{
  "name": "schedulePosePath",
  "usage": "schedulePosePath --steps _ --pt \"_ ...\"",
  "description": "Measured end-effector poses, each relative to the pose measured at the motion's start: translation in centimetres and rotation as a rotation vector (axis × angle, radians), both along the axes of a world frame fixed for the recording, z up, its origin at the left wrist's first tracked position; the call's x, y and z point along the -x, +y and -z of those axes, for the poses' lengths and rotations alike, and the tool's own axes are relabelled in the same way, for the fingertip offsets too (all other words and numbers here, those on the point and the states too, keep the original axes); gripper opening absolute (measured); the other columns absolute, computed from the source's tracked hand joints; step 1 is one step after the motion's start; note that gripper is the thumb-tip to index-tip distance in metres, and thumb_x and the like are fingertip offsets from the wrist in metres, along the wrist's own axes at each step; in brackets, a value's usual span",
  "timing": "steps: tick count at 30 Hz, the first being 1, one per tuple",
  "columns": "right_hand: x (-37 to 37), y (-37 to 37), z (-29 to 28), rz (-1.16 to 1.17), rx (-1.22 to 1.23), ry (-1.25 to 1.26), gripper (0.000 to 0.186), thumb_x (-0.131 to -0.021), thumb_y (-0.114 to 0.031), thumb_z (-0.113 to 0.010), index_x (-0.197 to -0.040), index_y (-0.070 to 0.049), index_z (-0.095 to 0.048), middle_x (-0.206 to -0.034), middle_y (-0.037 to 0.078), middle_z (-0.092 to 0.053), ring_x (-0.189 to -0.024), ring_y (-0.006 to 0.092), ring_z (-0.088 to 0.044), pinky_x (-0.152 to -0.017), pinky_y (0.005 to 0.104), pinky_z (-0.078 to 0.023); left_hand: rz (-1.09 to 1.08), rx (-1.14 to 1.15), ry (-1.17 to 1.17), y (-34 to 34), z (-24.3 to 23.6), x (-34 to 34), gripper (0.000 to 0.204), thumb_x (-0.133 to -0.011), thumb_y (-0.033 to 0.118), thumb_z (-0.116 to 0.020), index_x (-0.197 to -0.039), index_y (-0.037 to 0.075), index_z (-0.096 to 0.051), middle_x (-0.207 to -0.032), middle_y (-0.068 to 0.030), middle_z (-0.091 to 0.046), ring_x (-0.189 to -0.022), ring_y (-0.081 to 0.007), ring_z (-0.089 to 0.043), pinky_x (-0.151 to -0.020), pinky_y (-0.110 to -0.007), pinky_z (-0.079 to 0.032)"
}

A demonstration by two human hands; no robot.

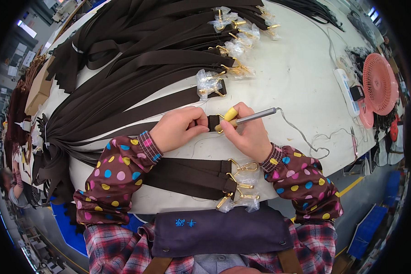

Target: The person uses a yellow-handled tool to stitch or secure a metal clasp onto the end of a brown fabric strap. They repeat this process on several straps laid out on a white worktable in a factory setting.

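A dark brown webbing strap lies across the white table, its end carrying gold-coloured metal hardware. My left hand is closed, pinching this strap just short of its end. In my right hand is a corded pen-shaped tool with a silver barrel. Its tip side points left at the strap end; the fingers partly hide where it meets the strap. Something yellow, perhaps a finger cover, sits at my right fingertip.
Many brown straps fan out from a tied bundle at left, with gold clasps in see-through plastic. Nearer me lie more straps with gold hooks. The tool's grey cord runs right, towards a white power strip and pink fan.
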State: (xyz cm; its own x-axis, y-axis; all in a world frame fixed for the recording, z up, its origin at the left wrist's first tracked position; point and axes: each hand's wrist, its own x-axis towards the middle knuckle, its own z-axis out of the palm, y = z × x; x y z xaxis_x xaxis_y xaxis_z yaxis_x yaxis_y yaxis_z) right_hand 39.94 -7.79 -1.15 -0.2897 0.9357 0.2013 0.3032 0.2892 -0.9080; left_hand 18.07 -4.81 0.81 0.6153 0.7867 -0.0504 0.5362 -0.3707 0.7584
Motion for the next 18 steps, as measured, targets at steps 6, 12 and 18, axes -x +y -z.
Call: schedulePosePath --steps 6,12,18 --pt "0.01 0.14 0.01 -0.01 -0.051 -0.068 0.019 -0.087 -0.011 -0.065 -0.091 0.0 -0.05 -0.081 0.008 -0.057 -0.07 0.0131 -0.056 -0.063 0.0269 -0.046 -0.032 0.105 -0.046 0.0 -0.26 -0.01 0.014 -0.088 0.014 -0.066 -0.09 0.003 -0.057 -0.077 -0.008 -0.062 -0.069 -0.0201 -0.062 -0.063 -0.032 -0.048" --pt "0.39 0.31 0.62 0.049 -0.099 0.007 0.023 -0.082 -0.016 -0.07 -0.087 -0.003 -0.052 -0.07 0.009 -0.059 -0.06 0.0205 -0.057 -0.054 0.0316 -0.045 -0.04 0.122 -0.018 0.01 -0.55 -0.14 0.015 -0.088 0.015 -0.066 -0.09 0.003 -0.056 -0.078 -0.0087 -0.063 -0.071 -0.0221 -0.064 -0.064 -0.033 -0.049" --pt "0.12 0.25 0.2 -0.006 -0.006 -0.078 0.021 -0.087 -0.012 -0.066 -0.091 0.0 -0.05 -0.082 0.009 -0.059 -0.071 0.0147 -0.059 -0.061 0.0277 -0.048 -0.042 0.113 0.004 -0.03 -0.51 -0.14 0.016 -0.089 0.016 -0.065 -0.091 0.004 -0.056 -0.078 -0.0088 -0.063 -0.071 -0.0227 -0.063 -0.064 -0.034 -0.049"
